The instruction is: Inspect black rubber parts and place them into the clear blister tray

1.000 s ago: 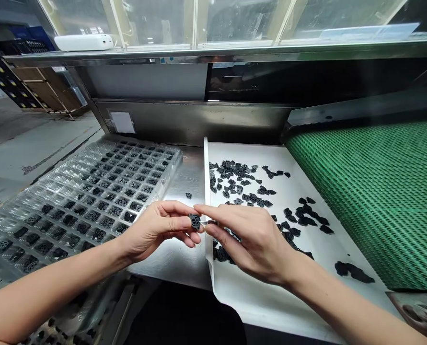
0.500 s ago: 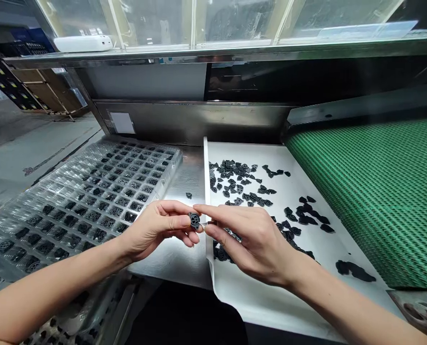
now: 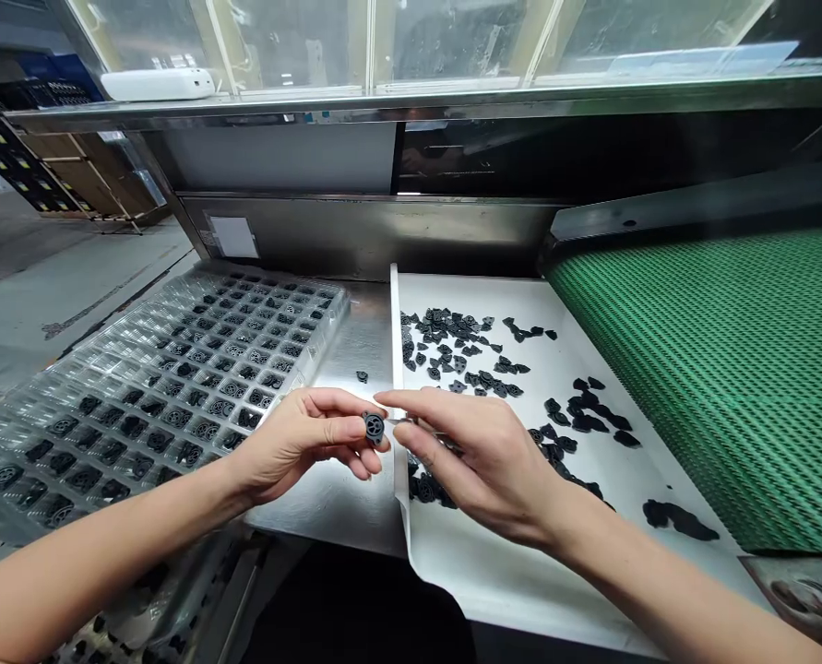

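Observation:
My left hand point(image 3: 327, 432) pinches a small black part point(image 3: 375, 426) between thumb and fingers. The part is round with a spoked, wheel-like face, which is turned up to me. Just right of it is my right hand point(image 3: 483, 456), thumb and forefinger closed on a thin grey metal tool point(image 3: 398, 421). Its tip points at the part's right edge; most of it is hidden by the fingers, and I cannot make out its kind. One loose black part point(image 3: 362, 376) lies on the steel bench behind the hands.
A clear plastic tray point(image 3: 196, 369) on the left holds many black parts in its pockets. To the right, a white tray point(image 3: 507, 572) with a raised left edge carries scattered black parts point(image 3: 452, 325). Beyond it runs a green mesh belt point(image 3: 721, 360). A steel shelf point(image 3: 383, 106) crosses overhead.
The part in my left hand is turned slightly, its face more toward me. The thin tool between my right fingers now shows more clearly beside it. Both hands stay in nearly the same place.

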A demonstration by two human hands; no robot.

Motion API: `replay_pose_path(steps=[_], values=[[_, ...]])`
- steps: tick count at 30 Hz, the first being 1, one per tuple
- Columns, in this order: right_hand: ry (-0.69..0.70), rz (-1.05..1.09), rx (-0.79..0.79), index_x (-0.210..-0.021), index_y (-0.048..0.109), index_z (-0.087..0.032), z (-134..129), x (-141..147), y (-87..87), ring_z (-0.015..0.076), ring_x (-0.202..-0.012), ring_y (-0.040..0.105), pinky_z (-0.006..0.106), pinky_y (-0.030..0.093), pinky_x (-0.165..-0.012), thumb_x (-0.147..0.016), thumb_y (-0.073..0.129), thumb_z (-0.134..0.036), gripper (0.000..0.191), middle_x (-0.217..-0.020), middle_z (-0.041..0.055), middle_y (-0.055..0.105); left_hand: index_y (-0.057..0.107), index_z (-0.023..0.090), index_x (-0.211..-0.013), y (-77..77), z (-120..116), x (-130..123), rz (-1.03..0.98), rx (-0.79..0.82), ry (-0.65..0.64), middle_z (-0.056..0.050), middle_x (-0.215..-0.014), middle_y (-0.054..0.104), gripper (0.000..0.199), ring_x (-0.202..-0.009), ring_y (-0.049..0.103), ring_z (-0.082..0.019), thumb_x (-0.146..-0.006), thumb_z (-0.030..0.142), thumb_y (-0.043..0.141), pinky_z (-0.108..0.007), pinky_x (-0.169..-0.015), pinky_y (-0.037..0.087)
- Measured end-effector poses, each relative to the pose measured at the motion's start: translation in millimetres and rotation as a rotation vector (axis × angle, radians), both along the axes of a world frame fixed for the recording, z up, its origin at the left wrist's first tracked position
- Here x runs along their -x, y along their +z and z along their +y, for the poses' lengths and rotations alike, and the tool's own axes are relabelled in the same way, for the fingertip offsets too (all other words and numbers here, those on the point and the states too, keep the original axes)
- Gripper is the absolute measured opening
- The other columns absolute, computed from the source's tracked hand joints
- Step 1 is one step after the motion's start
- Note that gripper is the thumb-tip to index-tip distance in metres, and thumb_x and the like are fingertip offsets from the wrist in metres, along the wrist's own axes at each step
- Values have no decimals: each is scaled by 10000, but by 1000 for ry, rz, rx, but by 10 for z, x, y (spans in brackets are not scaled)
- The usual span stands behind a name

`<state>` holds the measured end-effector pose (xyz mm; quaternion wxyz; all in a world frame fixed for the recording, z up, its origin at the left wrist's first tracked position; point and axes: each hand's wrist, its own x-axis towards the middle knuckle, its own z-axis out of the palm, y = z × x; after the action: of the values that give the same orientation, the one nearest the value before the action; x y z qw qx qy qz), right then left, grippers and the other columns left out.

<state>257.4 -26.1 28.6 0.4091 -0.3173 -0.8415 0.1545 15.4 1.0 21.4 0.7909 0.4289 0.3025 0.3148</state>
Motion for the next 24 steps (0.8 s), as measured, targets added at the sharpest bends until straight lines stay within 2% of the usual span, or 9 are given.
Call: replay_pose_path(steps=[5, 7, 11, 14, 16, 19, 21, 24], values=[[51, 47, 131, -1303, 715, -188, -73, 66, 15, 125, -856, 724, 256, 562, -781, -1064, 703, -303, 266, -1140, 41, 802, 895, 209, -984, 21, -66, 18, 121, -39, -24, -96, -787, 788, 257, -712, 759, -190, -800, 379, 951, -249, -712, 634], [47, 53, 160, -1275, 732, -180, -77, 94, 10, 126, -867, 731, 244, 563, -769, -1061, 691, -291, 245, -1077, 29, 808, 897, 222, -1001, 8, -61, 51, 178, -73, -38, -92, -780, 776, 255, -720, 744, -187, -822, 400, 934, -251, -724, 627], [-26, 73, 32, -1229, 745, -142, -6, 82, -30, 141, -877, 730, 261, 570, -770, -1046, 616, -202, 232, -1004, 36, 800, 892, 240, -1016, -41, 8, 100, 201, -73, -68, -95, -874, 778, 298, -720, 732, -195, -799, 438, 943, -271, -704, 628], [-42, 100, -70, -1232, 730, -146, 8, 38, -37, 154, -924, 740, 285, 586, -822, -1029, 580, -150, 253, -1063, 56, 800, 876, 225, -1055, -42, 50, 95, 201, -73, -23, -99, -895, 774, 310, -756, 740, -203, -814, 413, 927, -276, -728, 632], [-61, 78, -90, -1247, 723, -169, -21, 9, -25, 160, -938, 744, 294, 588, -836, -1045, 580, -155, 249, -1092, 62, 795, 856, 202, -1072, -11, 96, 98, 180, -97, 30, -98, -893, 766, 286, -769, 739, -201, -853, 384, 883, -282, -739, 629], [-116, -24, -127, -1291, 710, -207, -33, -61, -11, 148, -828, 724, 283, 576, -756, -1059, 581, -143, 273, -995, 40, 770, 819, 159, -1038, 77, 297, 235, 160, -189, 144, -79, -841, 733, 264, -699, 705, -178, -863, 356, 838, -286, -666, 616], [-110, -77, -161, -1323, 706, -245, 13, -125, -28, 139, -813, 732, 267, 589, -763, -1055, 599, -138, 308, -1012, 33, 765, 795, 140, -1055, 149, 510, 479, 238, -330, 251, -76, -861, 736, 299, -670, 690, -160, -839, 341, 840, -275, -620, 606], [-70, -92, -233, -1384, 696, -300, 83, -201, -95, 163, -771, 750, 270, 623, -704, -1058, 610, -225, 346, -1028, 36, 773, 735, 125, -1152, 257, 821, 1027, 480, -637, 516, -81, -879, 753, 430, -688, 712, -181, -803, 361, 826, -309, -631, 621]])
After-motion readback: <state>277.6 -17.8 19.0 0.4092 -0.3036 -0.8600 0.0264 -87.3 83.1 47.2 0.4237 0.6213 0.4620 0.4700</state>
